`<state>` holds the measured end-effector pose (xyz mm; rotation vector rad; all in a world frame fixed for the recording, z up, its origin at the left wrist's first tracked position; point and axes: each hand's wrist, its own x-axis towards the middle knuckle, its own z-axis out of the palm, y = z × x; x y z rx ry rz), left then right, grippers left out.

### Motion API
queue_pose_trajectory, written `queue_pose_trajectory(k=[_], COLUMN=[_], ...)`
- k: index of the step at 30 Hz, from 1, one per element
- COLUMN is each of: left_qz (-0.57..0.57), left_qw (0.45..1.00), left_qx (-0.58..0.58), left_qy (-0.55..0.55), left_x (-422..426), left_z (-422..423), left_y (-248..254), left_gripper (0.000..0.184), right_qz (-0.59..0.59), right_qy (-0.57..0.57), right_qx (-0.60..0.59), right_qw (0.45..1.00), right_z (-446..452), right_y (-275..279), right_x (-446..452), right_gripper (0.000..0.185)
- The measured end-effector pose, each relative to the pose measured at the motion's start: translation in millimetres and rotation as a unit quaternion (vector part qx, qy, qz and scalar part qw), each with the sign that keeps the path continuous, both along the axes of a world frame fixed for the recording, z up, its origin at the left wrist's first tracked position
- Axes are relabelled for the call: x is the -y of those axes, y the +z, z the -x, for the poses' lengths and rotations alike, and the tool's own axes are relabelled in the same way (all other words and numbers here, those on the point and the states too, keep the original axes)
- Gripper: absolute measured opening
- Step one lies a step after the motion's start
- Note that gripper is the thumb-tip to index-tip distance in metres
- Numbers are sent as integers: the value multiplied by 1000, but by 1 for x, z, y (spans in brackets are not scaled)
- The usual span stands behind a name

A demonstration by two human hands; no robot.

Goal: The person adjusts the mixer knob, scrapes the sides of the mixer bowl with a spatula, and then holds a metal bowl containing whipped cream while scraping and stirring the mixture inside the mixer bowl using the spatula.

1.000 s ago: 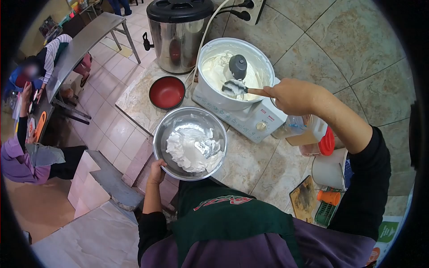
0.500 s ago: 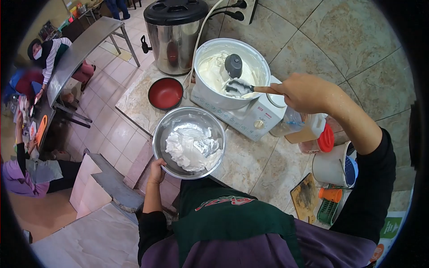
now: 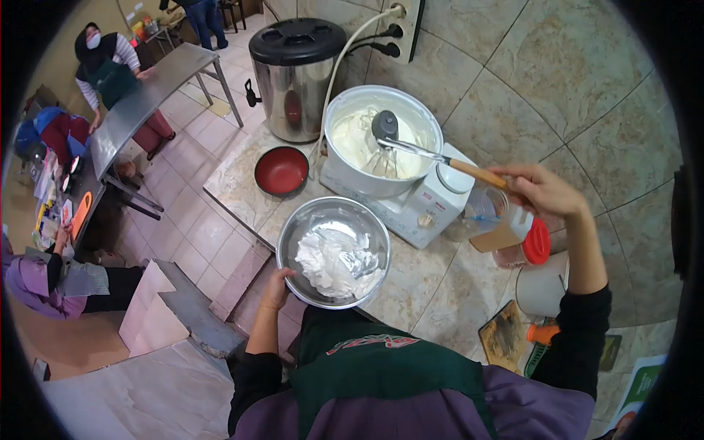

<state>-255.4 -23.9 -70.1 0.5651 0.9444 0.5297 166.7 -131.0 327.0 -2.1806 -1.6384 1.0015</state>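
Note:
My left hand [image 3: 276, 287] grips the near left rim of a stainless steel bowl [image 3: 288, 233]. A mound of white cream [image 3: 334, 262] lies inside it. My right hand [image 3: 544, 189] is closed around the wooden handle of a spatula [image 3: 469, 170]. The spatula's cream-smeared end reaches over the white mixer bowl [image 3: 434, 150], near the grey centre hub [image 3: 385, 126]. Pale cream [image 3: 352, 139] fills much of that bowl, and whisk wires [image 3: 381, 163] show in it. The mixer base [image 3: 433, 209] stands under my right forearm's side, with a round knob.
A red bowl [image 3: 282, 170] and a steel drink urn [image 3: 297, 88] stand left of the mixer. A jug [image 3: 502, 233], a red-lidded tub [image 3: 535, 243], a white bucket [image 3: 539, 286] and a board [image 3: 503, 339] sit right. Co-workers [image 3: 110, 70] are by a metal table [image 3: 158, 92].
My right hand has drawn back right and down, and the spatula's end has risen from the cream toward the hub. My left hand still holds the steel bowl. A co-worker has straightened up.

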Motion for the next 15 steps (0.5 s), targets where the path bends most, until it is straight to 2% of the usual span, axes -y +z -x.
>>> queue_pose_trajectory(k=[1,2,3,4,5,7,12,15], left_qz=[-7,-7,-8,-39,-44,-28,-36,-54], left_qw=[1000,1000,1000,998,998,997,996,994], left_qx=[-1,13,26,21,20,-32,-67,-96], left_qy=[4,7,9,-40,-37,-59,-46,-16], left_x=[3,6,8,8,9,8,12,-7], left_z=[-9,-16,-21,-23,-24,-19,-5,34], left_y=[7,13,18,16,14,26,49,56], left_gripper=[37,37,37,53,53,59,70,78], right_qz=[32,26,30,35,32,22,-45,-105], right_qy=[-117,-113,-158,-201,-197,-248,-209,-212], right_qx=[-134,-135,-233,-328,-329,-446,-522,-523], right_qw=[984,984,959,923,923,859,825,819], right_z=[-8,-12,-18,-23,-25,-11,15,82], right_y=[-12,-24,-38,-53,-67,-91,-148,-142], right_x=[8,14,20,26,32,37,38,10], right_gripper=[44,44,43,42,42,39,37,37])
